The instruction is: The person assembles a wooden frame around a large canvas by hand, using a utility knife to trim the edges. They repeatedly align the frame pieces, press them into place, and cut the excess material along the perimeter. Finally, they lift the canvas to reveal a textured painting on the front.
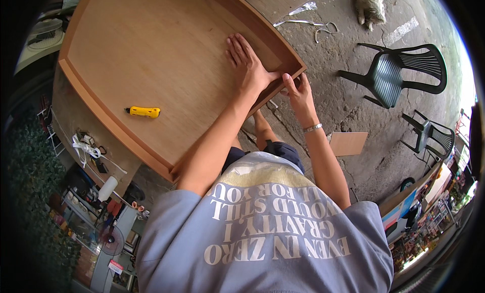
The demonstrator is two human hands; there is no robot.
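A large, shallow brown wooden box (166, 66) with raised side walls stretches out in front of me. Stretched fingers keep my left hand (247, 66) flat on its inner panel near the right side, the thumb reaching toward the wall. At the box's near right corner, my right hand (300, 95) has its thumb and fingers around the wall's edge; the fingertips are partly hidden. A metal band (312, 127) circles my right wrist. On the panel, left of my left arm, lies a yellow utility knife (144, 112).
Dark plastic chairs (389, 73) stand on the concrete floor at right. A white furry animal (371, 8) lies at the far right. A small wooden board (348, 143) is near my right forearm. White cords (86, 147) and a fan (110, 239) are at left.
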